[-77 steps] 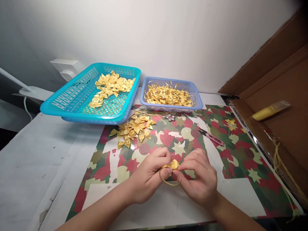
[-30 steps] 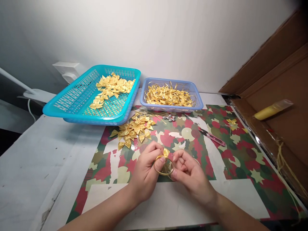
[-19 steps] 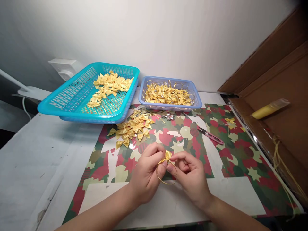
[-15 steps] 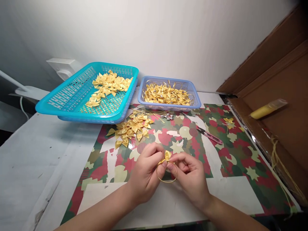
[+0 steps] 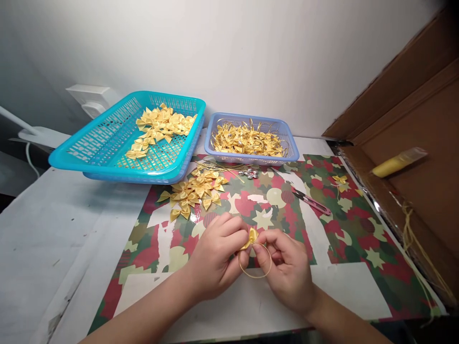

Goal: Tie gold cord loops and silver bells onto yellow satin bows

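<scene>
My left hand (image 5: 215, 255) and my right hand (image 5: 287, 267) meet over the patterned mat (image 5: 351, 229), fingers pinched together. Between them they hold a small yellow satin bow (image 5: 252, 237) with a thin gold cord loop (image 5: 255, 267) hanging below it. The left thumb and forefinger pinch the bow from the left. From the right, the right fingertips grip the bow and the top of the loop.
A pile of loose yellow bows (image 5: 193, 191) lies beyond my hands. Behind stand a turquoise basket (image 5: 107, 153) of bows and a lilac basket (image 5: 290, 143) of bows with loops. Pink snips (image 5: 311, 200), silver beads (image 5: 250, 173), a stray bow (image 5: 339, 179) and a cardboard box (image 5: 430, 181) with a yellow tube (image 5: 394, 165) lie right.
My hands have stayed together on the bow and loop, turning it between the fingers; the loop now hangs lower. The view has drifted slightly right.
</scene>
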The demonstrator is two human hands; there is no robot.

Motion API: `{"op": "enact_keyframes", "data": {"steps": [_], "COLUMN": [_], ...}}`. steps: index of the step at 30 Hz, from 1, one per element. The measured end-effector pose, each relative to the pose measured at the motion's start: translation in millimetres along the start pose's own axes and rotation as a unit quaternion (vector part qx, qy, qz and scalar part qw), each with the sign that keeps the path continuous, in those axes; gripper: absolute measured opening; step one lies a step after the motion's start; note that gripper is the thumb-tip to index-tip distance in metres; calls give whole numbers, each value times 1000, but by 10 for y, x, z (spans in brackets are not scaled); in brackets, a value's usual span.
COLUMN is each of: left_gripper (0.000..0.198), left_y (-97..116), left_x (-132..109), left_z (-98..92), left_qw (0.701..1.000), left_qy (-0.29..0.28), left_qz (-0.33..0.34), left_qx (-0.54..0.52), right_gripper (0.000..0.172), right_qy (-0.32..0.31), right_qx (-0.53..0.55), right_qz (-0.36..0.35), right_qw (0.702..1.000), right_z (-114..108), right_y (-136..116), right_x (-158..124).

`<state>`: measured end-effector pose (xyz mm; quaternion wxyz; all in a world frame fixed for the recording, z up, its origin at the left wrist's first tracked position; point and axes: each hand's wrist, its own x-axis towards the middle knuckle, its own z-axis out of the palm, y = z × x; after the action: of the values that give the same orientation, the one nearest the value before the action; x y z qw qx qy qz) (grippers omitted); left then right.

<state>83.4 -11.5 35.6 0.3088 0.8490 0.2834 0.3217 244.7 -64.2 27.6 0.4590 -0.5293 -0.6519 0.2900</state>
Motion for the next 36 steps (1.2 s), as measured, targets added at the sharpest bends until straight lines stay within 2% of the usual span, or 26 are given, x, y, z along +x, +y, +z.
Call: {"op": "enact_keyframes", "data": {"steps": [3, 5, 14, 19, 23, 31, 36], "left_gripper": [22, 23, 40, 35, 31, 34, 38], "left_y": [-13, -18, 0, -2, -16, -25, -14], "left_x": [11, 17, 31, 32, 25, 14, 2], "left_z": [-9, -12, -21, -22, -9, 11, 16], "left_qw": [999, 999, 990, 989, 992, 995, 991], "left_qy": [-31, -39, -66, -90, -86, -64, -38], "left_qz": [-4, -10, -48, -40, -30, -29, -46], "left_qx": [16, -2, -114, -108, -84, -72, -121], "right_gripper": [7, 8, 13, 14, 14, 10, 5], "right_qy": [-1, -8, -53, -64, -71, -54, -23], "right_qx": [-65, -84, -8, 20, 26, -23, -40], "right_qz": [-47, -54, 64, 94, 102, 59, 2], "right_qw": [997, 995, 996, 993, 992, 997, 999], "right_z": [-50, -73, -99, -121, -135, -117, -131], "right_y": [-13, -35, -76, -87, -99, -89, -108], "right_x": [33, 49, 54, 70, 85, 64, 62]}}
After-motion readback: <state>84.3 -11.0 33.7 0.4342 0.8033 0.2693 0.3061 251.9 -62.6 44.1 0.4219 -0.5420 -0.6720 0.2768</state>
